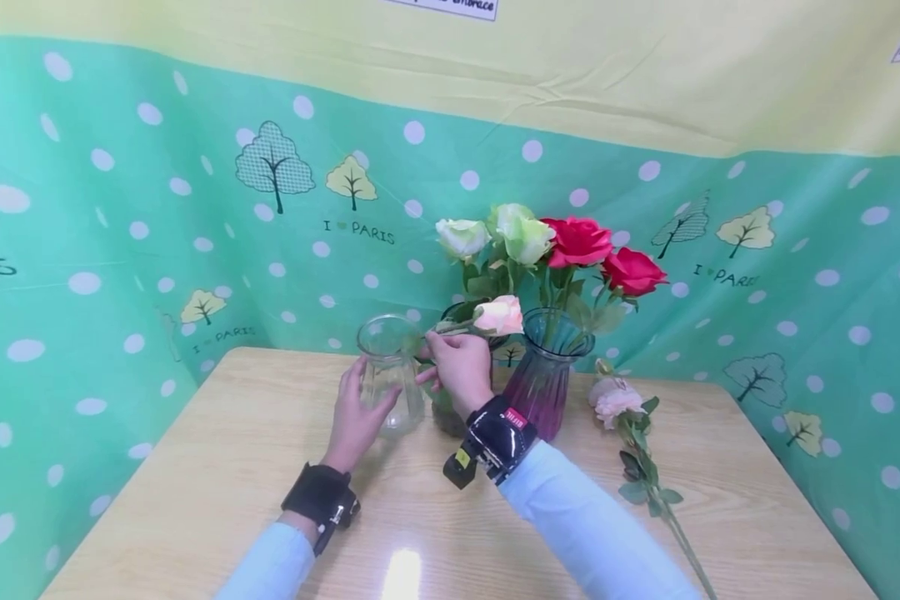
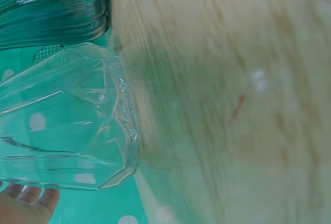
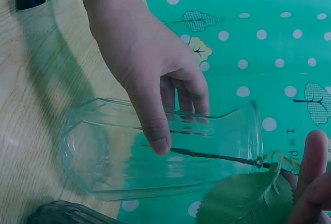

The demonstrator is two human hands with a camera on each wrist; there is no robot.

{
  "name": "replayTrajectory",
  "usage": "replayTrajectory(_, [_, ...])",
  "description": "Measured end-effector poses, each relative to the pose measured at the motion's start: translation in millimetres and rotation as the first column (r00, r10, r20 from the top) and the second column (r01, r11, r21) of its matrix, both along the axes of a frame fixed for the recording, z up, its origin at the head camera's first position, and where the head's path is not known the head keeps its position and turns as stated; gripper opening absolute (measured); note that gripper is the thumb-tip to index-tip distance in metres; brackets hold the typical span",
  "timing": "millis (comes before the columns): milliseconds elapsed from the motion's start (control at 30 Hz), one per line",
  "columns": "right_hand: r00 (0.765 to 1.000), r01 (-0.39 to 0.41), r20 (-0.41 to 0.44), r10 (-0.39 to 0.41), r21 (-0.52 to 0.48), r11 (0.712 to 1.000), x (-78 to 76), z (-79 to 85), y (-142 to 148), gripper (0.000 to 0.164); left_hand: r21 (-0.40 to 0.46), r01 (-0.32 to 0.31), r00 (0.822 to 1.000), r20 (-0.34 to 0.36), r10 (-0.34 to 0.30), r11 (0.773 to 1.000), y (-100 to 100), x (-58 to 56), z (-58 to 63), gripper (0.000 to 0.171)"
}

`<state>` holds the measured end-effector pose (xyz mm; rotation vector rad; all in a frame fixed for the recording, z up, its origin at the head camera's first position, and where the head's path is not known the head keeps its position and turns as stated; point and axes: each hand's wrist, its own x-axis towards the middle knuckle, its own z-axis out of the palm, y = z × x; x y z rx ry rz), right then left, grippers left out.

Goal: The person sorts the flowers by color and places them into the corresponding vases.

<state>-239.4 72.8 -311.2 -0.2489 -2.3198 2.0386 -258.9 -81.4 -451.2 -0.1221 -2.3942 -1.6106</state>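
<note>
A clear glass vase stands upright on the table, and my left hand holds it by its side, thumb in front. In the right wrist view the thumb lies along the glass. My right hand pinches the stem of a pale pink rose beside the vase's mouth. The rose's bloom leans to the right. Its thin dark stem runs through the mouth into the vase, with a green leaf outside the rim. The stem's lower end also shows inside the glass in the left wrist view.
Right of the clear vase stands a dark vase, partly behind my right hand, with whitish-green roses above it. A purple vase beside it holds red roses. Another pale pink flower lies on the table at right.
</note>
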Motion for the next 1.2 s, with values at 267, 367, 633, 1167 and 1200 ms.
replayTrajectory(267, [0.999,-0.039,0.0,0.039,-0.029,0.999,3.6,-6.2,-3.7,0.032,-0.013,-0.001,1.0,-0.007,0.001,1.0,-1.6,0.1,-0.7,0.083])
replayTrajectory(367, [0.999,-0.035,-0.012,0.034,-0.05,0.998,6.3,-8.1,-3.0,0.031,-0.01,-0.001,1.0,-0.018,0.0,1.0,-1.3,0.1,-0.5,0.082])
replayTrajectory(633, [0.999,-0.035,-0.019,0.033,-0.122,0.992,11.1,-14.1,4.8,0.025,0.001,0.0,1.0,-0.024,0.0,1.0,-0.7,1.1,0.3,0.08])
replayTrajectory(1167, [0.991,-0.107,0.082,0.107,-0.002,0.994,46.5,-15.9,103.7,0.036,0.003,0.012,0.998,-0.067,-0.012,1.0,-2.4,-1.3,-1.5,0.08])
replayTrajectory(1200, [0.992,-0.099,0.085,0.098,0.018,0.995,48.9,-17.0,114.6,0.037,0.002,0.013,0.998,-0.068,-0.013,1.0,-2.5,-1.4,-1.8,0.081])
